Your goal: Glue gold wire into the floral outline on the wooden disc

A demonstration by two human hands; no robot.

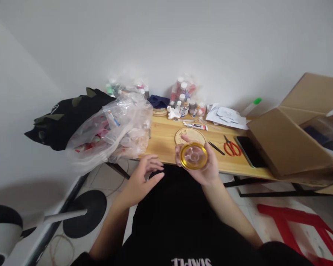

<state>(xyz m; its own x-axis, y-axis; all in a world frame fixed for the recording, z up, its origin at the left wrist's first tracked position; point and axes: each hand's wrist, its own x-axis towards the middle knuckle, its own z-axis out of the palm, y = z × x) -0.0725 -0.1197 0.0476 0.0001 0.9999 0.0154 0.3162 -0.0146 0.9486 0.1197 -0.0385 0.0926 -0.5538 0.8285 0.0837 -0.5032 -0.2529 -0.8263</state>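
Note:
My right hand (207, 168) is wrapped round a clear round container with a gold rim (194, 156), held above the table's front edge. Its fingers and thumb press on the container's sides. To the left, my left hand (145, 179) hangs in front of the table edge with its fingers apart and nothing in it. Just behind the container, a round wooden disc (189, 136) lies on the wooden table (163, 138). Black tweezers (216, 148) and orange-handled scissors (232, 147) lie to its right. A glue tube (195, 126) is behind the disc.
Clear plastic bags (127, 125) cover the table's left side beside a black spiked item (69, 118). Small bottles (184, 109) and papers (226, 115) stand or lie at the back. A phone (249, 151) and an open cardboard box (280, 142) are at the right. Below is a red stool (288, 221).

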